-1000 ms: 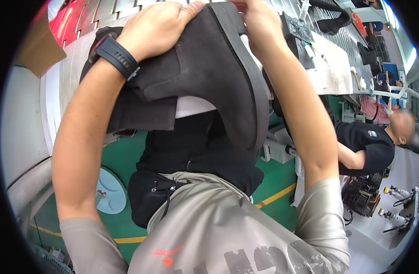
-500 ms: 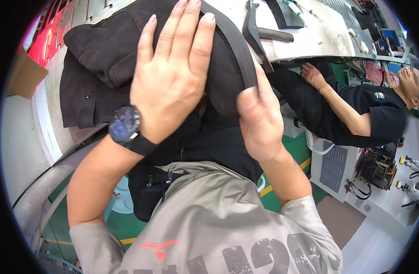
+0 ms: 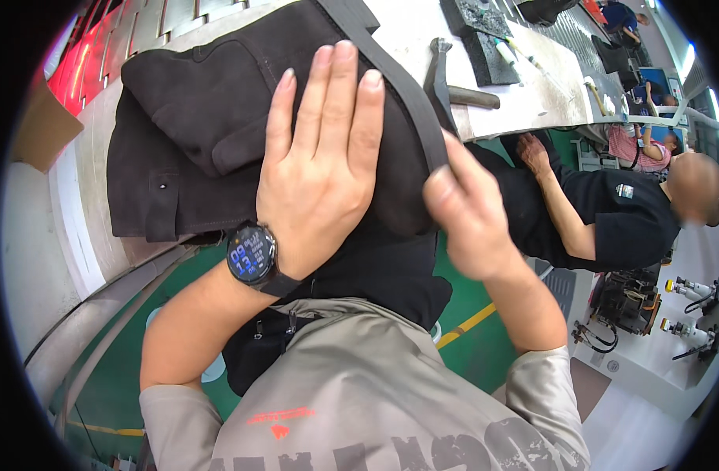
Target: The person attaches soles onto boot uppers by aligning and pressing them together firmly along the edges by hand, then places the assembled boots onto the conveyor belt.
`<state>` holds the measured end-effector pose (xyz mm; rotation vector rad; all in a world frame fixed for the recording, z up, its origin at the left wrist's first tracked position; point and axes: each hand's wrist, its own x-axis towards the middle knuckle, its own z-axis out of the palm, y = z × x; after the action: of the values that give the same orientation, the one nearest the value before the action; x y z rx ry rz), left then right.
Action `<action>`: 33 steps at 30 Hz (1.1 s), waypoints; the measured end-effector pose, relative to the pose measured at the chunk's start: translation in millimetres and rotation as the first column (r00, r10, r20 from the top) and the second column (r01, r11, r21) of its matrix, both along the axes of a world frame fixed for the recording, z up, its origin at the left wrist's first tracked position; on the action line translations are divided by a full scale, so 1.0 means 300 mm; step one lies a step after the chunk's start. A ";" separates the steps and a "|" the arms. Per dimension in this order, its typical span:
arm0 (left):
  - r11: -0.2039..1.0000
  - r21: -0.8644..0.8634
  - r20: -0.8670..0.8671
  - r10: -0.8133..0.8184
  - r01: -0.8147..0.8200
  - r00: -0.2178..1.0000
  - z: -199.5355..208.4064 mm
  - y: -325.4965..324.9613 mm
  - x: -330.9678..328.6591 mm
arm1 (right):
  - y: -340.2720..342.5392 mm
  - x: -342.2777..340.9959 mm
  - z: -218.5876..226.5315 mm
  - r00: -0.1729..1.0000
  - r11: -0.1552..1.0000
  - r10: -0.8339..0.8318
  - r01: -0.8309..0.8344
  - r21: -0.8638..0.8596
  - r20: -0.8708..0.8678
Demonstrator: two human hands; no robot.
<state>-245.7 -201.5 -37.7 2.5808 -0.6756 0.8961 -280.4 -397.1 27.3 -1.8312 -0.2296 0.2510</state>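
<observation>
A dark brown, thick cloth piece [image 3: 210, 86], folded, with seams and a snap tab, lies across the bench edge and towards my lap. My left hand [image 3: 320, 169] presses flat on it, fingers stretched, with nothing gripped; a watch sits on that wrist. Along the piece's right side runs a long dark strip [image 3: 402, 90], like a band or thick binding. My right hand [image 3: 473, 212] pinches the strip's near end, thumb on my side; its fingertips are partly hidden and slightly blurred. Beyond that hand a hammer [image 3: 473, 97] rests on the bench.
A dark block [image 3: 489, 59] and some pen-like tools [image 3: 507, 52] lie farther along the bench [image 3: 547, 86]. At the right sits another person in black [image 3: 567, 204], hand near the bench. A cardboard piece [image 3: 45, 129] stands at the left. Machine parts [image 3: 626, 302] are at the lower right.
The view has shifted slightly, so the bench and cloth sit lower in it. My left hand remains flat on the cloth; my right hand remains at the strip. The other person's head has turned.
</observation>
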 end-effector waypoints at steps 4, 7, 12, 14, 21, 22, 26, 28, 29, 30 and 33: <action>0.998 -0.033 -0.017 0.043 -0.044 0.999 0.003 -0.008 -0.011 | 0.001 0.162 -0.003 0.961 0.957 -0.141 0.193 0.217 -0.237; 0.997 -0.056 0.001 0.048 -0.048 0.999 -0.008 -0.010 -0.003 | 0.043 0.243 0.050 0.960 0.996 -0.071 0.085 0.041 -0.271; 0.991 -0.127 -0.036 0.035 -0.040 0.999 -0.017 -0.033 -0.012 | 0.053 0.303 0.150 0.964 0.888 0.199 -0.253 -0.384 -0.177; 0.990 -0.129 -0.056 0.046 -0.052 0.997 -0.017 -0.040 -0.014 | 0.092 0.296 0.175 0.964 0.858 0.248 -0.174 -0.483 0.094; 0.992 -0.122 -0.028 0.032 -0.035 0.999 -0.041 -0.010 -0.016 | 0.094 0.350 0.166 0.932 0.719 0.360 -0.308 -0.623 -0.046; 0.993 -0.108 -0.009 0.041 -0.042 0.999 -0.015 0.007 -0.018 | 0.086 0.384 0.171 0.888 0.647 0.461 -0.343 -0.681 -0.009; 0.870 -0.431 -0.291 -0.385 0.239 0.876 0.073 0.086 -0.122 | 0.086 0.592 0.092 0.976 0.726 0.040 0.117 -0.678 0.212; 0.644 -0.752 -0.313 -0.540 0.144 0.781 0.055 0.118 -0.207 | 0.142 0.681 0.048 0.970 0.919 -0.200 0.136 -0.371 -0.141; 0.453 -0.882 -0.411 -0.603 -0.130 0.684 0.081 0.129 -0.246 | 0.152 0.696 -0.007 0.990 0.935 0.132 -0.137 -0.327 -0.038; 0.116 -0.889 -0.399 -0.672 -0.444 0.624 0.103 0.125 -0.273 | 0.209 0.679 0.001 0.991 0.955 0.081 -0.108 -0.278 -0.106; -0.187 -0.774 -0.251 -0.786 -0.605 0.564 0.089 0.199 -0.257 | 0.252 0.542 0.144 0.993 0.956 0.067 -0.091 -0.278 -0.094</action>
<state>-322.8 -141.7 -11.0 0.8233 0.2410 -0.2226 -117.9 -321.5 70.5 -2.0909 -0.2170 0.4339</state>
